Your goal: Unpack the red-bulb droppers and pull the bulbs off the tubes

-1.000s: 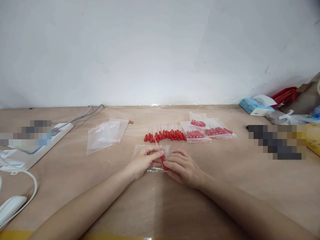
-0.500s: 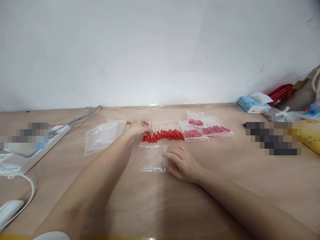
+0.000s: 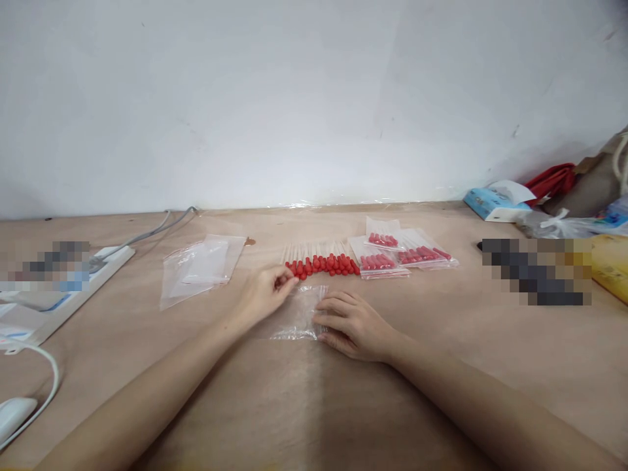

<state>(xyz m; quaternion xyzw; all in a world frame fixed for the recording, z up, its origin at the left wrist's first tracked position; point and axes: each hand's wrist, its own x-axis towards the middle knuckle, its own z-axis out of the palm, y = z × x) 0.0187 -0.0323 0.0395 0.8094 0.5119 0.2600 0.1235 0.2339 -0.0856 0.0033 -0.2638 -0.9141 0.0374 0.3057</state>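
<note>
My left hand (image 3: 269, 292) is closed, fingers curled and thumb pressed in, just in front of the left end of a row of pale thin sticks with red heads (image 3: 321, 263). Whatever it pinches is hidden by the fingers. A clear zip bag (image 3: 294, 320) lies flat on the table between my hands, its zip edge toward the right. My right hand (image 3: 357, 327) rests at that edge, fingers apart and fingertips touching the plastic. Several filled bags of red-headed sticks (image 3: 377, 261) lie overlapping to the right of the row.
More clear bags (image 3: 203, 265) lie at the left. Beyond them are a white power strip (image 3: 105, 278) with cables and a white mouse-like object (image 3: 17, 417). On the right are a blue tissue pack (image 3: 495, 203), a blurred dark object (image 3: 532, 271) and a yellow package (image 3: 611, 265).
My left hand has drawn back from the left end of the stick row toward me, its fingers now curled. My right hand stays at the bag's zip edge, having shifted slightly left.
</note>
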